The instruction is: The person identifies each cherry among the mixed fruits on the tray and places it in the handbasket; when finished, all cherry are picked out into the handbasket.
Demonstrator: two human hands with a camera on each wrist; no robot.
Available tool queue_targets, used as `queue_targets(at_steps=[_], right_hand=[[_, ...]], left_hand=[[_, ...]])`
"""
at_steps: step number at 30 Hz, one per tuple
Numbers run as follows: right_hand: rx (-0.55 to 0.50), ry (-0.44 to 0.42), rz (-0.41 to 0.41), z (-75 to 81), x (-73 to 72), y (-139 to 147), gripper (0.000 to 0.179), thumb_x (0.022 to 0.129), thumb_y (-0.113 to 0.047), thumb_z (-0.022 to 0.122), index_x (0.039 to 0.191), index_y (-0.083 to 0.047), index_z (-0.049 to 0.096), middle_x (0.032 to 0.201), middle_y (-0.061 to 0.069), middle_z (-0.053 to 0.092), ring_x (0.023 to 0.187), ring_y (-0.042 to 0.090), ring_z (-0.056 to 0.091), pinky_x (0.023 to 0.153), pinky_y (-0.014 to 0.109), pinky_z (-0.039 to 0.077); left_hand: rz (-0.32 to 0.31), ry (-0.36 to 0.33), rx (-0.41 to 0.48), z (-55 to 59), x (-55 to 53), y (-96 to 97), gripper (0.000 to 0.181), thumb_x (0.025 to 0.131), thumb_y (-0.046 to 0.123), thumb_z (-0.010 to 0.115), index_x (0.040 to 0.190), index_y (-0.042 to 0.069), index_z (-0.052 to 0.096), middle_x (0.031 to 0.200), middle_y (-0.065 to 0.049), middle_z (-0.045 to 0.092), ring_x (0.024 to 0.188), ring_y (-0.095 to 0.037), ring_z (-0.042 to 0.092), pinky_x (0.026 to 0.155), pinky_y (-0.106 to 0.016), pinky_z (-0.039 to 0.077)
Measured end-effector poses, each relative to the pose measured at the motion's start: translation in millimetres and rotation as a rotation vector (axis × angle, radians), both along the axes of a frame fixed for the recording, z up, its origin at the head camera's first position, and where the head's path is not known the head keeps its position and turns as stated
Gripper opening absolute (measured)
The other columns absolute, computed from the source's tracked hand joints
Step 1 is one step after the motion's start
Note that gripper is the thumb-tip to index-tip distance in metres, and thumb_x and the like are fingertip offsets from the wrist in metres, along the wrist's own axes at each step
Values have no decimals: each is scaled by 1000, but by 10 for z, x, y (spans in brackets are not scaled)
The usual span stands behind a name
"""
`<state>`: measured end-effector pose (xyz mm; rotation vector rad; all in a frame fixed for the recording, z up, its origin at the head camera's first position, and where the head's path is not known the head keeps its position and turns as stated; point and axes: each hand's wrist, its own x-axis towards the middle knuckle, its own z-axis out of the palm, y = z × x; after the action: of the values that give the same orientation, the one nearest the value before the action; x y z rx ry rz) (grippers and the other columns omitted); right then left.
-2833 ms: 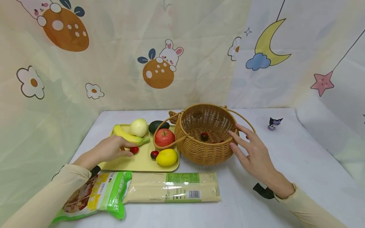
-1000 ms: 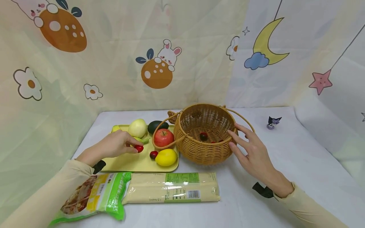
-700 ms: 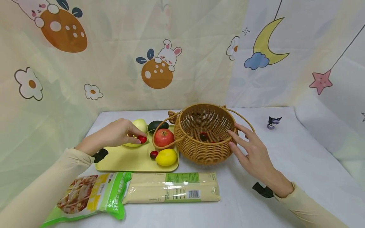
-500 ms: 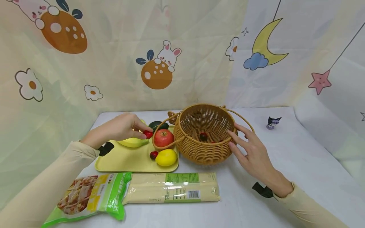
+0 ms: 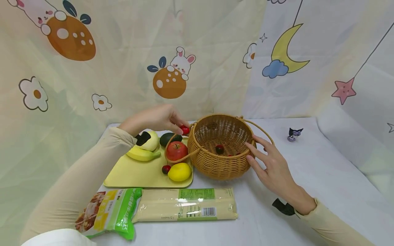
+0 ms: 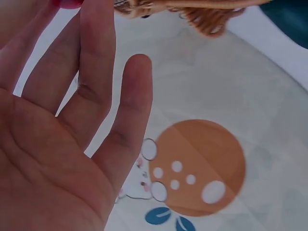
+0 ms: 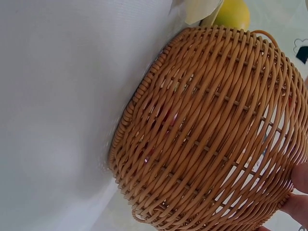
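Observation:
My left hand (image 5: pixel 160 118) pinches a red cherry (image 5: pixel 184 130) between thumb and fingertips, at the left rim of the wicker basket (image 5: pixel 221 167). In the left wrist view only a bit of the cherry (image 6: pixel 71 4) shows at the top edge, the other fingers stretched out. My right hand (image 5: pixel 272 164) rests its fairly straight fingers on the basket's right rim; fingertips (image 7: pixel 301 178) touch the weave in the right wrist view. Inside the basket lies a dark cherry (image 5: pixel 220 149), with more red partly hidden by the front rim. Another cherry (image 5: pixel 166 169) lies on the yellow tray (image 5: pixel 138 174).
The tray holds a banana (image 5: pixel 143 154), a pale round fruit (image 5: pixel 150 141), a dark green avocado (image 5: pixel 170 138), an apple (image 5: pixel 176 151) under the basket's left handle, and a lemon (image 5: pixel 180 172). In front lie a noodle packet (image 5: pixel 184 205) and a green bag (image 5: pixel 107 212). A small figurine (image 5: pixel 294 134) stands right.
My left hand has picked up the cherry beside the banana and carried it up and right, over the tray, to the basket's left rim. My right hand has stayed on the basket.

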<state>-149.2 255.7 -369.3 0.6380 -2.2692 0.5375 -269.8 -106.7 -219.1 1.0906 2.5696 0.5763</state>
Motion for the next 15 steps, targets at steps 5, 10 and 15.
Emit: queue_targets(at_steps=[5,10,15], right_hand=[[-1,5,1,-2,-3,-2,48,89,-7,74,137,-11,67,148,20,56,130,37,56,95,43,45],[-1,7,5,7,0,-8,48,89,-7,74,137,-10,67,148,20,56,130,37,56,95,44,46],[3,3,5,5,-4,-3,48,89,-7,74,137,-10,67,148,20,56,130,37,56,94,45,46]], left_hand=[[-34,-41,-17,103,-133,326,32,91,16,79,123,17,77,112,-3,80,111,-18,74,91,-35,58],[-78,-50,-16,90,-250,672,29,91,19,79,120,21,79,115,2,79,111,-13,73,95,-32,57],[-135,-90,17,-39,-354,996,30,91,17,79,122,16,78,115,-3,79,109,-14,74,94,-28,57]])
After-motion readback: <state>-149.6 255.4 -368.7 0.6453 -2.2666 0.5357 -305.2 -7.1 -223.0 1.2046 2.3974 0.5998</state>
